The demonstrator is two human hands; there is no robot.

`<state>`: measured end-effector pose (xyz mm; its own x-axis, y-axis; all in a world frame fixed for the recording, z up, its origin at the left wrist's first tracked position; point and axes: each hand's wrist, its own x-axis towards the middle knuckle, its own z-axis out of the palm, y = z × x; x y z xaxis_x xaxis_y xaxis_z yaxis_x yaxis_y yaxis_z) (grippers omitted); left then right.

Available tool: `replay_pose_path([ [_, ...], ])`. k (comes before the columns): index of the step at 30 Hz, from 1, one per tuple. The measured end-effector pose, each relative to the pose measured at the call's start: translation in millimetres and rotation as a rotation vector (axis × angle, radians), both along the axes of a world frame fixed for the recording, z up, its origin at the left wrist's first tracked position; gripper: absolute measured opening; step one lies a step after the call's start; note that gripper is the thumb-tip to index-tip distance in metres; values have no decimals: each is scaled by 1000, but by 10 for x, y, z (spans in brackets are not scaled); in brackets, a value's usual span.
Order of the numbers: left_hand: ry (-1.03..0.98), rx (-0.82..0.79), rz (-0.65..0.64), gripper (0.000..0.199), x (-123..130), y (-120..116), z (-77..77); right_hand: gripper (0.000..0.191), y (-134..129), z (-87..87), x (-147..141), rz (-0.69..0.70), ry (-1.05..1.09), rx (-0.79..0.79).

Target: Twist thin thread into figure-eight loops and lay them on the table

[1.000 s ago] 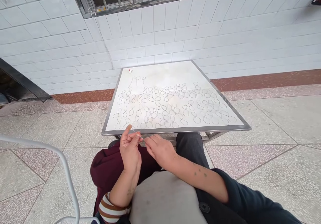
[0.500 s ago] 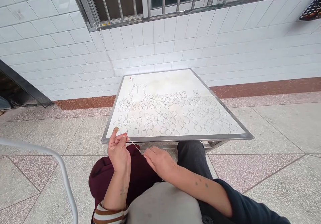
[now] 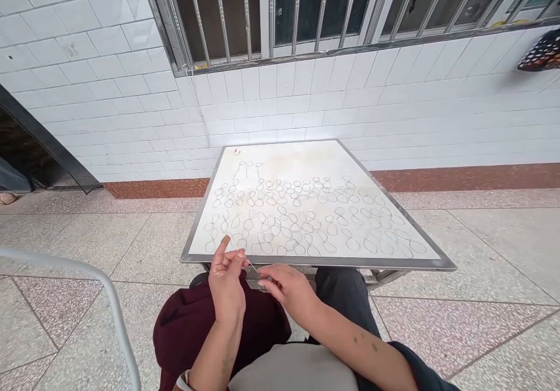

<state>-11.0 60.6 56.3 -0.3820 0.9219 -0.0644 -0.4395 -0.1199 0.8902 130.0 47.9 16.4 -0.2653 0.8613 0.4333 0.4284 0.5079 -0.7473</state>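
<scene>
My left hand is raised, palm up, at the near left edge of the white-topped table. Its thumb and a finger pinch a thin wire, and the index finger points up. The wire slants down to my right hand, whose curled fingers meet its lower end over my lap. The right thumb sits slightly below the index finger. Rows of thin wire loops, many shaped like figure eights, lie across the tabletop. Towards the far left are a few loops with long tails.
A small red-and-white object sits at the table's far left corner. Behind the table is a tiled wall with a barred window. A pale curved tube rises at my left. Dark red cloth covers my left leg.
The view has tilted up slightly. My hands have come closer together, with a shorter stretch of wire between them, and the right thumb has moved away from the index finger.
</scene>
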Motion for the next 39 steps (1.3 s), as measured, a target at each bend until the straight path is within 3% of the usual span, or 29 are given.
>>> replay_pose_path([
  [9, 6, -34, -39, 60, 33, 38, -100, 13, 48, -32, -45, -66, 14, -126],
  [19, 102, -28, -207, 75, 12, 51, -149, 14, 124, -61, 5, -111, 129, -242],
  [24, 134, -54, -203, 61, -9, 53, -302, 15, 179, -23, 36, -129, 122, -259],
  [27, 231, -126, -325, 46, 3, 46, -524, 15, 267, -32, 84, -151, 108, -279],
  [31, 307, -247, -644, 41, 56, 63, -1021, 15, 592, -32, 188, -189, 121, -332],
  [34, 344, -373, -827, 41, 75, 111, -1488, 13, 1028, 41, 307, -260, 149, -435],
  [37, 383, -496, -865, 35, 55, 189, -1902, 11, 1567, 138, 464, -333, 147, -479],
  [39, 380, -540, -857, 37, 42, 243, -2095, 10, 1950, 174, 568, -383, 130, -490],
])
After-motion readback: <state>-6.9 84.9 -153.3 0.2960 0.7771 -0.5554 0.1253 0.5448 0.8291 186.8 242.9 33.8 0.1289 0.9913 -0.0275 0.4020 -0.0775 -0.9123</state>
